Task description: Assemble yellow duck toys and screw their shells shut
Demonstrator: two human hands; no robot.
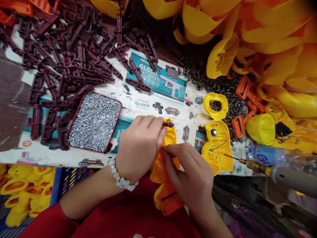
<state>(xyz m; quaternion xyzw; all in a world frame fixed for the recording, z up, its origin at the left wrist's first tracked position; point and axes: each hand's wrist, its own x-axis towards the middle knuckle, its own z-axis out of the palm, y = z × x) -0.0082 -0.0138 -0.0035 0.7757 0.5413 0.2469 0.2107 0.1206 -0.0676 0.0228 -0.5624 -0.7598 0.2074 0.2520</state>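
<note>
Two bare hands work on a yellow toy shell [156, 173] with an orange piece [172, 205] in it, held across the middle of the near edge of a surface [153, 114] covered in printed card. The left hand [140, 142], wearing a beaded bracelet [121, 178], has its fingers clamped on the shell's far end, where a dark red rod [169, 124] pokes out. The right hand [190, 165] has thumb and forefinger tips together at the orange piece; whether they pinch something small, I cannot tell. Toward the left edge sits a red-rimmed tray [75, 117] of silver screws [95, 120], with dark red plastic parts [71, 62] heaped to the far left corner. Near the right edge lies an open yellow shell with wires [218, 148], an electric screwdriver's [292, 178] tip over it. Behind are small black parts [223, 89]; yellow shells [279, 66] crowd the far right corner
</note>
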